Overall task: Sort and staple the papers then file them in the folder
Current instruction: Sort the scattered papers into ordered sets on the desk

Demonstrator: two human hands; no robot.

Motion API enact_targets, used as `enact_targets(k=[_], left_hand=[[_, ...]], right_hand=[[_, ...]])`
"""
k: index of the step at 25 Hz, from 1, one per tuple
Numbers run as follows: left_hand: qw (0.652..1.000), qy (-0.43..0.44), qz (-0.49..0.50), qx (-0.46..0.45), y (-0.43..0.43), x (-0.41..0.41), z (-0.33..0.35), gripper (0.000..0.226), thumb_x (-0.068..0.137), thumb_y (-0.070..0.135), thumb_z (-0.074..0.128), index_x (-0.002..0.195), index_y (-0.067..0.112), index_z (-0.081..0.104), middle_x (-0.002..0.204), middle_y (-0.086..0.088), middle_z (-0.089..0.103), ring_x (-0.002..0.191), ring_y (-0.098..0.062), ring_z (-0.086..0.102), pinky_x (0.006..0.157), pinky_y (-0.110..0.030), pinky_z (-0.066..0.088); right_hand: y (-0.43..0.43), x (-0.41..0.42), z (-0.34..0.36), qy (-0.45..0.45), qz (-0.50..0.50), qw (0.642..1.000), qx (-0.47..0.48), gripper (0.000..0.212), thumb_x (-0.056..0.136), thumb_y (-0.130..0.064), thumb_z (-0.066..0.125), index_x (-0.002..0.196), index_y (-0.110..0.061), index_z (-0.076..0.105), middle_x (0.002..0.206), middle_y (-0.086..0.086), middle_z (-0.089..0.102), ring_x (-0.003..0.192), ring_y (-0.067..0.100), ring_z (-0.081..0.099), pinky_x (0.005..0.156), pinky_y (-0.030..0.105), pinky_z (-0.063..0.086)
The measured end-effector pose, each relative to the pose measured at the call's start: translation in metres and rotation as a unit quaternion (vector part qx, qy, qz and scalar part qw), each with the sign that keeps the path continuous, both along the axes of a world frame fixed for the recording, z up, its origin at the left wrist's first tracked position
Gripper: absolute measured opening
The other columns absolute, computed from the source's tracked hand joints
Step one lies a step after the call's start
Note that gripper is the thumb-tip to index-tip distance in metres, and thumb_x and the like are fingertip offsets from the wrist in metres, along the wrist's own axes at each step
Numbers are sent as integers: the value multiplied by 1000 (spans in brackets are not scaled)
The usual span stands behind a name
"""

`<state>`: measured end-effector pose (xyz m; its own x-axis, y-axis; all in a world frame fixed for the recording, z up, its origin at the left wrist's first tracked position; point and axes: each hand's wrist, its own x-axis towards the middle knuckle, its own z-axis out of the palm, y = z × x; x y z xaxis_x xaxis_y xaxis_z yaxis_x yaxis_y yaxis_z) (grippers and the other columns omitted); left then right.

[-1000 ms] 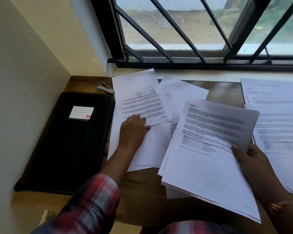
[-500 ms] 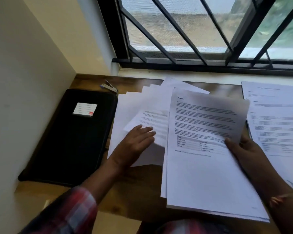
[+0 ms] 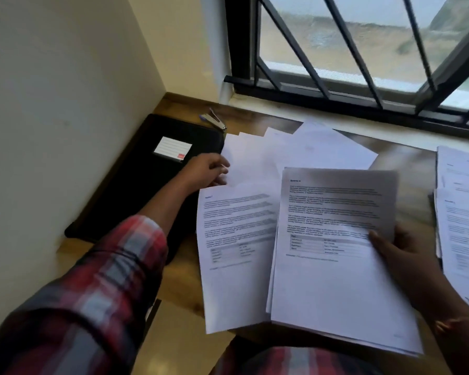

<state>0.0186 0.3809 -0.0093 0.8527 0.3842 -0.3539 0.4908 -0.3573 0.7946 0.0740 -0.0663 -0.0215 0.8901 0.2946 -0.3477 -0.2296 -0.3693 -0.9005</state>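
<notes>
Barred window [image 3: 355,50], cream wall [image 3: 52,104], wooden desk [image 3: 406,166]

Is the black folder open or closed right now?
Closed. The black folder lies flat on the desk with its cover and white label facing up; no inside pockets show.

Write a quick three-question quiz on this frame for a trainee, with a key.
1. What does the right hand hold?
2. True or false: the black folder lies open.
3. Where is the stapler? A) in the right hand; B) on the table, just beyond the folder's far corner; C) inside the folder.
Key: 1. A stack of printed papers, thumb on top. 2. False: it is shut, with its label facing up. 3. B.
</notes>
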Motion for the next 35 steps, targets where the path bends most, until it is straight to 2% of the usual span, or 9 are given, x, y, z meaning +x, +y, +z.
enact_targets(k=[3, 8, 12, 15, 17, 20, 26, 32, 35], left_hand=[[997, 55, -38, -46, -9, 3, 5, 37, 91, 12, 75, 125, 14, 61, 107, -11, 70, 91, -27, 75, 80, -38, 63], [983, 124, -126, 52, -21, 0, 15, 43, 82, 23, 84, 121, 20, 66, 115, -1, 66, 99, -19, 68, 77, -34, 64], [969, 116, -35, 217, -41, -41, 37, 20, 91, 34, 74, 102, 21, 65, 96, 5, 65, 81, -6, 59, 69, -24, 48], [953, 233, 11, 194, -73, -108, 32, 26, 90, 40, 74, 91, 25, 53, 89, 11, 60, 76, -5, 59, 62, -22, 42], [949, 268, 29, 167, -96, -146, 17, 38, 86, 41, 78, 107, 25, 51, 108, 5, 65, 93, -13, 66, 63, -21, 42], [963, 224, 114, 92, -120, -170, -1, 61, 84, 35, 81, 128, 21, 42, 113, 2, 64, 96, -15, 66, 60, -18, 42], [959, 155, 237, -24, -124, -176, -17, 22, 87, 25, 78, 101, 21, 62, 99, 2, 65, 92, -12, 64, 71, -27, 54], [973, 123, 182, 76, -146, -178, -17, 40, 81, 33, 84, 108, 26, 55, 100, 13, 62, 89, -5, 61, 67, -21, 50], [967, 131, 159, 152, -161, -174, -19, 53, 79, 39, 84, 117, 22, 52, 109, 7, 64, 102, -15, 61, 82, -31, 55]], right_hand=[[14, -5, -8, 12, 2, 1000, 13, 20, 102, -8, 57, 118, -15, 68, 107, 6, 76, 83, 13, 74, 67, 25, 61], [24, -16, -26, -9, 27, 998, -56, 14, 101, -20, 63, 113, -24, 68, 106, -4, 77, 96, 26, 73, 83, 54, 60], [29, -22, -28, -10, 26, 998, -60, 12, 101, -19, 64, 108, -27, 69, 102, -7, 76, 93, 23, 73, 83, 57, 59], [28, -25, -31, 3, 19, 998, -58, 12, 100, -20, 64, 109, -25, 70, 103, -4, 77, 94, 25, 73, 83, 60, 59], [29, -29, -33, 2, 17, 998, -57, 12, 100, -21, 65, 110, -25, 70, 105, -3, 77, 95, 26, 73, 83, 61, 59], [35, -32, -32, -2, 13, 997, -71, 12, 99, -20, 65, 108, -26, 70, 104, -6, 76, 95, 23, 73, 84, 58, 59], [41, -34, -26, -13, 19, 994, -105, 10, 99, -25, 65, 106, -32, 68, 101, -9, 76, 92, 22, 73, 82, 57, 60], [45, -41, -19, -53, 30, 986, -153, 7, 100, -26, 64, 105, -30, 66, 100, -11, 73, 89, 15, 67, 72, 35, 53], [48, -48, -12, -93, 57, 975, -193, 11, 100, -28, 61, 111, -30, 65, 99, -8, 70, 86, 17, 61, 66, 28, 42]])
